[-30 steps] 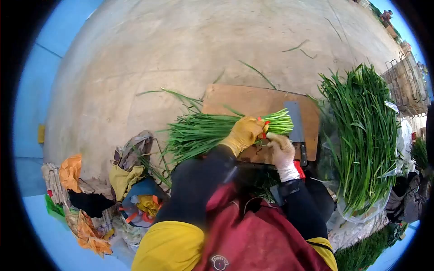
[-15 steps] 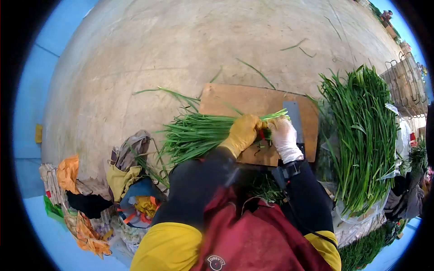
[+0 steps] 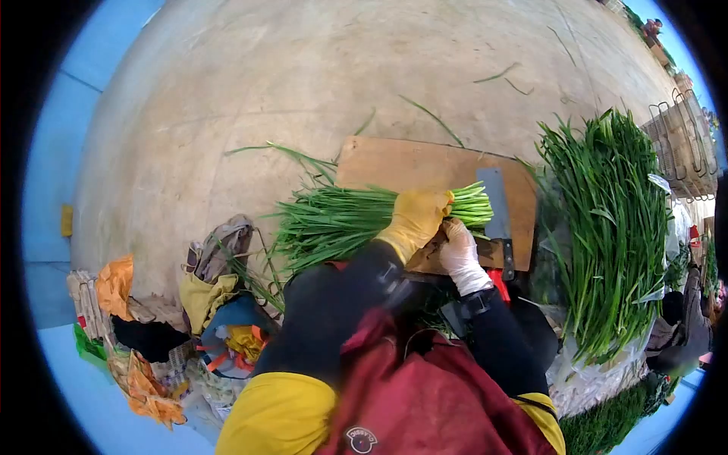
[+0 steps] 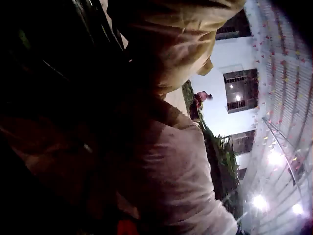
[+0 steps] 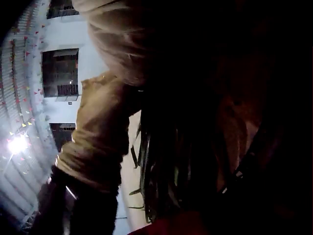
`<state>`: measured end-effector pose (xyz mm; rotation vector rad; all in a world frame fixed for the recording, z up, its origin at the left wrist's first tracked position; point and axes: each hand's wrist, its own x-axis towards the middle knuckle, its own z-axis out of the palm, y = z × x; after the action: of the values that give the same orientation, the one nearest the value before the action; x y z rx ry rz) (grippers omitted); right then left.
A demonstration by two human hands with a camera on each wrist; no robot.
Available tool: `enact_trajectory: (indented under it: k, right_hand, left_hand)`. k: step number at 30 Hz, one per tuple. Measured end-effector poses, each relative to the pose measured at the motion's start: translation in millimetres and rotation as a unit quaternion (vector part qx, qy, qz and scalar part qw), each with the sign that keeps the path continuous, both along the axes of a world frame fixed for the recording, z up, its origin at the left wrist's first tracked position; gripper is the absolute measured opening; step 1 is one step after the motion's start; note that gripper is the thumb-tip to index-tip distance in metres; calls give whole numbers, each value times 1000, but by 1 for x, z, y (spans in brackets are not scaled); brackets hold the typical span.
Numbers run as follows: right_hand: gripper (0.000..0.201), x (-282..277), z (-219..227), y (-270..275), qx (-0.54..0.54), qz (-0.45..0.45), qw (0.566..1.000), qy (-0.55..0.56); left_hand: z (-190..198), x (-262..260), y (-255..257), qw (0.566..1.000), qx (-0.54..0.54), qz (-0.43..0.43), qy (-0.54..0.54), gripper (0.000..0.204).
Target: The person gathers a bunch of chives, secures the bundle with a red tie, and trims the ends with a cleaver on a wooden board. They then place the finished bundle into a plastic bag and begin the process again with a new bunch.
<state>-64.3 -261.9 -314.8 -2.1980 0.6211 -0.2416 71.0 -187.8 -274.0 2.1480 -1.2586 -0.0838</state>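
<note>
A bunch of garlic chives lies across a brown wooden board, leaves to the left and pale cut stems to the right. My left hand, in a yellow glove, grips the bunch near its stem end. A strip of orange-red tie shows beside its fingers. My right hand, in a whitish glove, has its fingers bent close under the stems; I cannot tell whether they pinch the tie. Right of the stems a cleaver lies flat on the board. Both wrist views are very dark around the hands.
A large heap of garlic chives stands on plastic at the right, with a wire basket behind it. Bags and cloths lie at the left. Stray leaves are scattered on the concrete floor. Something red sits by my right wrist.
My right hand moved up over the stems, hiding the red object by the wrist, then came back down below them. The left hand stays on the bunch and has turned slightly over the tie.
</note>
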Motion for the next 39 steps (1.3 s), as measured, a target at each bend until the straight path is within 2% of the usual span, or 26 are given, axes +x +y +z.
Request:
enact_trajectory:
  k: [2,4,5,7,8,9,11,12,15,16,19,21,23,26,27,29,30,32,33,35,37,39]
  right_hand:
    - [31,-4,0,-4,64,21,997,25]
    - [33,-7,-2,-8,117,43,991,44]
    - [34,-10,-1,-11,81,67,994,38]
    - [38,-12,11,-15,9,113,993,25]
    - [37,-15,20,-25,38,135,985,100]
    - [34,-8,47,-29,172,97,970,143]
    - [32,-5,47,-39,188,28,980,64]
    - [27,2,53,-41,27,-11,999,-14]
    - [27,32,81,-37,-108,-17,994,6]
    - [30,41,83,-41,-103,18,988,116]
    - [31,55,67,-46,-154,49,975,156]
    - [29,38,47,-46,-192,33,976,100]
    - [25,21,53,-35,-197,38,973,117]
    - [17,6,34,-14,-228,61,962,140]
    - [14,2,15,-13,-264,61,958,92]
    - [13,4,10,-12,-232,41,967,99]
    - [13,2,1,-14,-232,35,971,55]
    - [13,8,21,-10,-172,45,981,73]
    - [14,10,29,-9,-142,46,985,83]
    - [16,10,25,-9,-150,44,985,69]
    - [17,9,16,-9,-155,38,986,55]
    - [17,10,16,-8,-147,34,986,64]
  left_hand:
    - [2,-6,14,999,-41,-12,-2,23]
    - [8,-8,23,999,3,-35,-2,22]
    - [12,-8,27,999,23,-47,-2,21]
    - [3,-8,33,994,-2,-80,-69,20]
    - [-2,-9,35,990,-15,-96,-103,20]
    - [-6,-9,35,990,18,-92,-104,17]
    - [-12,-12,36,987,85,-83,-104,13]
    - [-12,-12,37,989,71,-86,-100,12]
    - [-14,-8,35,990,43,-94,-94,11]
    - [-14,-6,34,990,45,-96,-96,12]
    - [-8,1,34,994,9,-92,-64,15]
    - [-3,1,33,998,-42,-54,-5,17]
    - [2,4,24,992,-106,17,70,19]
    - [-22,5,-1,998,-18,42,-36,22]
    - [-29,5,-8,996,7,44,-75,24]
    - [-33,7,-15,996,-18,85,-11,23]
    - [-30,11,-9,996,-21,84,8,22]
    - [-3,30,16,997,-19,61,34,21]
    - [20,44,36,998,-13,36,41,21]
    - [61,75,81,999,17,28,23,23]
    - [56,105,134,991,75,81,78,46]
    - [69,128,166,933,303,135,142,71]
